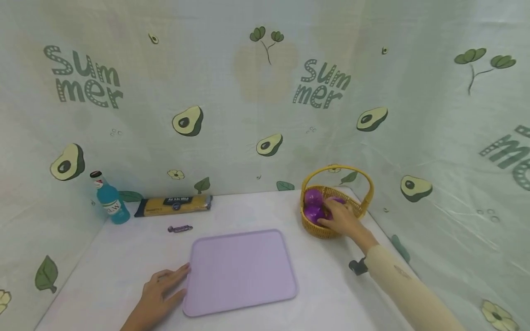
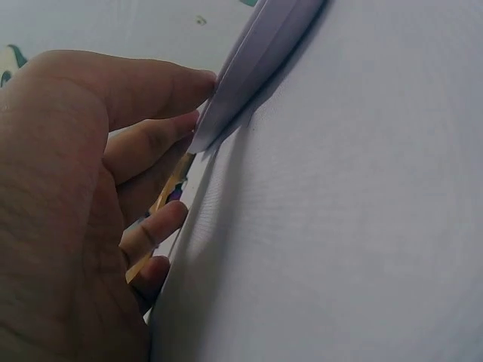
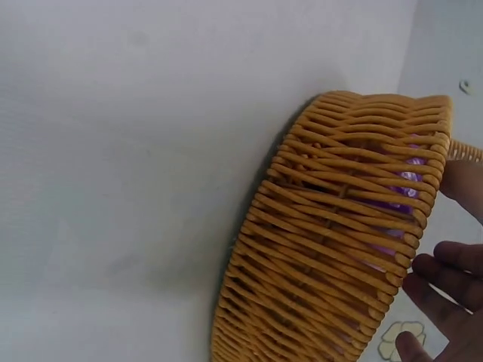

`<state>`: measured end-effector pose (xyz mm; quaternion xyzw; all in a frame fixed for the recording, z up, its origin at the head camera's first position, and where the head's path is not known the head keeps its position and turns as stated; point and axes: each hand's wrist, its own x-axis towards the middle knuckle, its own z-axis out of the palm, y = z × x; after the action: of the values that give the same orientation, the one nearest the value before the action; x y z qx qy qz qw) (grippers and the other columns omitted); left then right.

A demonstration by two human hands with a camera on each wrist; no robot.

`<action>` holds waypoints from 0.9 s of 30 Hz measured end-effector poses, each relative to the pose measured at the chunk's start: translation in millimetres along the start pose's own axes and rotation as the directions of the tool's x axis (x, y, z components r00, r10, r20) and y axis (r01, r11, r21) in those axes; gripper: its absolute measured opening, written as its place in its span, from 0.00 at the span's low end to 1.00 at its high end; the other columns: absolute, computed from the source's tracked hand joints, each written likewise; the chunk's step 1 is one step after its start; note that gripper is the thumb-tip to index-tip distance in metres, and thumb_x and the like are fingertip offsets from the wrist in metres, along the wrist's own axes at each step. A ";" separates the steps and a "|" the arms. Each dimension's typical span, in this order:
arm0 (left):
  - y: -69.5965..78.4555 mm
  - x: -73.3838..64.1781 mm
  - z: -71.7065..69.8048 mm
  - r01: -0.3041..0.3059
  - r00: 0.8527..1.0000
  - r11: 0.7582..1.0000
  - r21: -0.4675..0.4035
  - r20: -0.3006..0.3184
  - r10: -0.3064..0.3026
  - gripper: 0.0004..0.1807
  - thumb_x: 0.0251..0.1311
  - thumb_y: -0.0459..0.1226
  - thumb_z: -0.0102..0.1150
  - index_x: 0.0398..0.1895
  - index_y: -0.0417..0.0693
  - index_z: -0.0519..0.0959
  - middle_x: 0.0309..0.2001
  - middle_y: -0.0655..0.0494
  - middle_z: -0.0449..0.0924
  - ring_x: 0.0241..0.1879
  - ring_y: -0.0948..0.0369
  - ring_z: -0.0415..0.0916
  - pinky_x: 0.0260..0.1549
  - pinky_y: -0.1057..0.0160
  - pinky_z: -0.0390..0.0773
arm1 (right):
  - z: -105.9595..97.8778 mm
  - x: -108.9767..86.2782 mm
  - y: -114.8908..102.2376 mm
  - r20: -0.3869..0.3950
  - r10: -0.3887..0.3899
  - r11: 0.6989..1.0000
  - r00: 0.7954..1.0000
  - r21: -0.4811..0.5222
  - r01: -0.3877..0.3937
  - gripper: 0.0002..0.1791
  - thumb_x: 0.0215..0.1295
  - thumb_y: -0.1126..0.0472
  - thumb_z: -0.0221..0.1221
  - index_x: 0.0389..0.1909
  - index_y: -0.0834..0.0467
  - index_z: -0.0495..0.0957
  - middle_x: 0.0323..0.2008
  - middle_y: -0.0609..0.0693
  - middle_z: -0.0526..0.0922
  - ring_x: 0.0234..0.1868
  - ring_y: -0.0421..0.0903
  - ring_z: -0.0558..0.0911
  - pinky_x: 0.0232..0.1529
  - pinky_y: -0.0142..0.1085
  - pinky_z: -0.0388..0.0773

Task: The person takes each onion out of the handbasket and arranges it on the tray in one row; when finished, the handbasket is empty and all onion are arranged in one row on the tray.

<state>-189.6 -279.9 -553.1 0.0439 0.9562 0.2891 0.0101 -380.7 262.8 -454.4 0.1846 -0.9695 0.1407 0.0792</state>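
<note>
In the head view my left hand [image 1: 159, 296] lies at the left edge of a pale purple tray [image 1: 240, 273]. Its fingers are fairly straight, and the left wrist view has the fingertips [image 2: 202, 81] against the tray's rim [image 2: 253, 72]. My right hand [image 1: 343, 218] reaches over the rim of a woven basket [image 1: 320, 231] with a tall handle. Purple balls [image 1: 313, 197] lie inside, close to the thumb and fingers. The right wrist view shows the thumb [image 3: 464, 185] partly behind the basket's wall [image 3: 324, 226]; whether it grips a ball is hidden.
At the back left stands a blue bottle [image 1: 111, 202] with a dark cap. Beside it lies a pack of spaghetti [image 1: 175, 205], with a small wrapped candy [image 1: 180, 228] in front. A patterned curtain [image 1: 232, 92] borders the white table [image 1: 103, 271].
</note>
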 end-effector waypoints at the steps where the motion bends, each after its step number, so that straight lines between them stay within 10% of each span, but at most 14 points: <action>1: 0.2 -0.5 0.5 0.010 1.000 1.000 -0.004 0.007 -0.010 0.35 0.65 0.65 0.52 0.74 0.69 0.66 0.71 0.63 0.68 0.68 0.42 0.54 0.58 0.29 0.51 | 0.3 1.6 0.1 0.006 0.002 1.000 1.000 -0.002 -0.002 0.40 0.63 0.48 0.68 0.68 0.67 0.67 0.66 0.68 0.70 0.66 0.66 0.68 0.64 0.68 0.52; 27: -3.3 0.0 4.2 -0.066 0.993 0.998 0.009 -0.092 0.067 0.32 0.66 0.60 0.56 0.72 0.68 0.69 0.69 0.65 0.71 0.64 0.48 0.58 0.56 0.35 0.55 | 15.6 24.5 3.5 0.140 0.033 0.998 0.990 0.051 -0.041 0.40 0.62 0.50 0.69 0.67 0.68 0.68 0.65 0.70 0.71 0.65 0.69 0.69 0.62 0.72 0.50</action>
<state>-189.7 -280.3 -558.4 0.0624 0.9546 0.2881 -0.0440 -406.1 253.0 -465.1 0.1780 -0.9717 0.1550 0.0038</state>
